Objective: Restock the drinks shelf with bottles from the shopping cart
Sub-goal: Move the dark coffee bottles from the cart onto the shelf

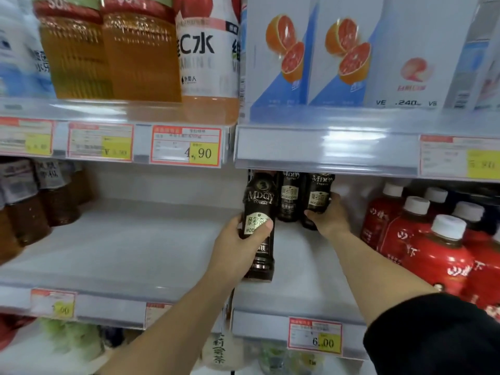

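Nearest, a black sleeve [433,334] covers the right upper arm, and both bare forearms reach over the shelf edge, where a price tag [315,336] reads 6.00. The left hand [238,247] grips the front bottle [259,201], a dark coffee bottle, with its thumb across the pale label and its fingers [239,221] curled round the far side. This bottle stands upright near the front of the white shelf [121,253], at the seam between two sections; whether its base rests on the shelf cannot be told. Farther in, the right hand [328,216] holds the rear bottle [319,193] of the same kind, its fingers [311,213] wrapped round the lower body and the thumb on the right side. A middle bottle [288,196] stands just beside it on the left, untouched by either hand. Right of the right arm, red bottles [433,244] with white caps crowd the shelf. At the far left stand brown bottles [29,212]. On the level above are amber bottles [108,55] and cartons [311,58] printed with cut grapefruit.
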{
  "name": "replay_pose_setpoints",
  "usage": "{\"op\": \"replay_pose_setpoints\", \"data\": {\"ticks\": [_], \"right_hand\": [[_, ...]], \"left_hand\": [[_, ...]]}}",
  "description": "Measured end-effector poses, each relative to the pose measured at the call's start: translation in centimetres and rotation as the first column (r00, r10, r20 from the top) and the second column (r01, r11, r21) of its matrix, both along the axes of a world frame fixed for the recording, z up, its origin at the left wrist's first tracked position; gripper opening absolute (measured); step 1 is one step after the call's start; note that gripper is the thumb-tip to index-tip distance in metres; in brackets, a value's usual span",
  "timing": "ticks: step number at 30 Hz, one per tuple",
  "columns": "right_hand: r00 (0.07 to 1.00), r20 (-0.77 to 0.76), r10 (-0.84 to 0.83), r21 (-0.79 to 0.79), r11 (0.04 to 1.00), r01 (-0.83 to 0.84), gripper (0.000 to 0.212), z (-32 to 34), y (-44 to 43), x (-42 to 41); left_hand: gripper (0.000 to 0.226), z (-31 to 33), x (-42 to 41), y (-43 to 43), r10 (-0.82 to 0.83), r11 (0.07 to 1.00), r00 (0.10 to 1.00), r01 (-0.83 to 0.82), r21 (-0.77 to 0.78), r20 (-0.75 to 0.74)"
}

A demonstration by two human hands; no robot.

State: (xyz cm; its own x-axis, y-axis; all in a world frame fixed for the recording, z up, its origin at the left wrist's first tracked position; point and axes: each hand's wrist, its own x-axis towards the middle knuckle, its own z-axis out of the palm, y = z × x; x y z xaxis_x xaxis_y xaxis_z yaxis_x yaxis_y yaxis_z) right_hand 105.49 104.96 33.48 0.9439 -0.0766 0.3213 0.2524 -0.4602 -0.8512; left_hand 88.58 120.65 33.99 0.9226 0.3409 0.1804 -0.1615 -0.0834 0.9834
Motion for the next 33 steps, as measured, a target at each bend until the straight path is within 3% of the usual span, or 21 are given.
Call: {"op": "replay_pose_setpoints", "data": {"ticks": [10,16,18,20,24,28,33], "right_hand": [[0.996,0.03,-0.085,-0.048,0.995,0.087,0.066,-0.4,0.7,2.8],[0.992,-0.117,-0.047,-0.08,0.996,0.038,0.066,0.0,-0.2,1.1],[0.994,-0.102,0.028,-0.121,0.992,-0.041,0.056,0.9,-0.4,-1.2],[0.958,-0.124,0.257,-0.088,0.959,-0.269,0.051,1.7,-0.5,-4.2],[0.754,-0.23,0.616,-0.064,0.763,-0.643,0.06,1.8,-1.4,-8.8],[0.802,-0.165,0.574,-0.043,0.808,-0.587,0.056,1.5,-1.6,-10.3],[0.85,-0.103,0.516,-0.066,0.849,-0.524,0.047,0.9,-1.8,-9.8]], "left_hand": [[0.039,-0.5,0.8,0.5,-0.008,0.997,0.999,0.01,-0.071,0.032],[0.05,-0.3,0.6,0.8,-0.072,0.997,0.995,0.072,-0.001,0.063],[0.057,-0.2,0.8,0.7,-0.127,0.991,0.99,0.123,0.061,0.069],[0.06,0.0,1.2,0.2,-0.188,0.977,0.98,0.181,0.111,0.06],[0.063,0.0,2.8,-1.6,-0.265,0.957,0.964,0.259,0.132,0.026],[0.067,0.1,4.0,-3.2,-0.257,0.951,0.966,0.25,0.183,0.018],[0.087,0.1,5.0,-3.4,-0.252,0.949,0.968,0.247,0.197,0.001]]}}
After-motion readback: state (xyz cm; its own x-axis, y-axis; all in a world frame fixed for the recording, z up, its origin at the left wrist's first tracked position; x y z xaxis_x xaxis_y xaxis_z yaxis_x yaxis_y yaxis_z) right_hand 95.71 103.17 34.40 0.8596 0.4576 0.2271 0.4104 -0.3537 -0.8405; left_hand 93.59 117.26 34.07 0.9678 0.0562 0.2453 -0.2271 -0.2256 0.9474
